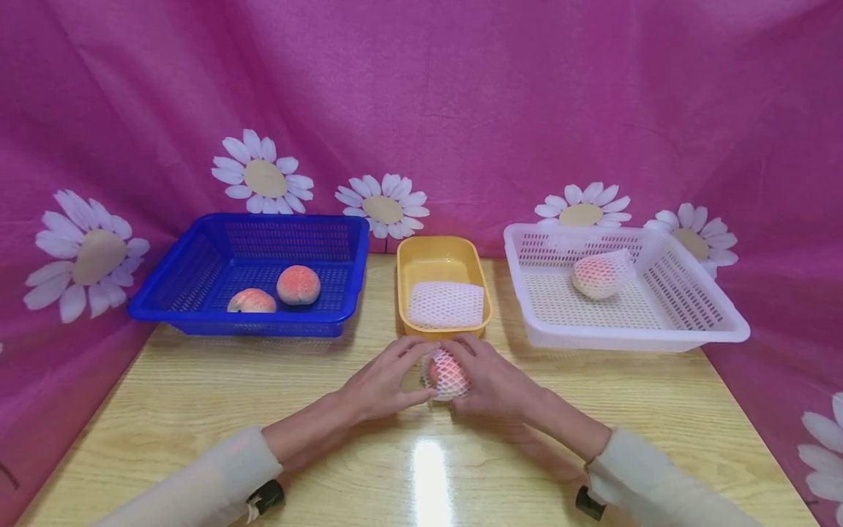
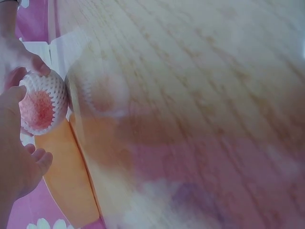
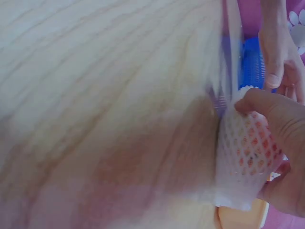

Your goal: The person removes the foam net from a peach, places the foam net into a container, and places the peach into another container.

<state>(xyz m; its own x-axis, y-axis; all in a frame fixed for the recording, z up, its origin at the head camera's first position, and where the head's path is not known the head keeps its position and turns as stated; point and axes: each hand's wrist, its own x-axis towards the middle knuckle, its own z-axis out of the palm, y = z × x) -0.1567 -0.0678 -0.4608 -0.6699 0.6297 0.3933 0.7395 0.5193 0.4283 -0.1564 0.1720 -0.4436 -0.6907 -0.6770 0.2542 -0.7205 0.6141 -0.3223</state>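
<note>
A peach [image 1: 449,375] in a white foam net stands on the table between both hands, its bare pink side showing through the net's opening toward the left. The right hand [image 1: 495,377] grips it from the right, thumb and fingers round the net [image 3: 240,157]. Arched at the net's left rim is the left hand [image 1: 382,380], its thumb and fingers spread apart. In the left wrist view, the left thumb overlaps the rim of the net [image 2: 59,98] and the other fingers [image 2: 40,162] are loosely bent away from the fruit.
Just beyond the hands is a yellow tray [image 1: 403,271] holding white foam nets [image 1: 446,304]. A blue basket [image 1: 250,328] at the left contains two bare peaches [image 1: 298,285]. At the right, a white basket [image 1: 632,337] contains one netted peach [image 1: 596,277]. A pink flowered cloth [image 1: 461,110] hangs behind.
</note>
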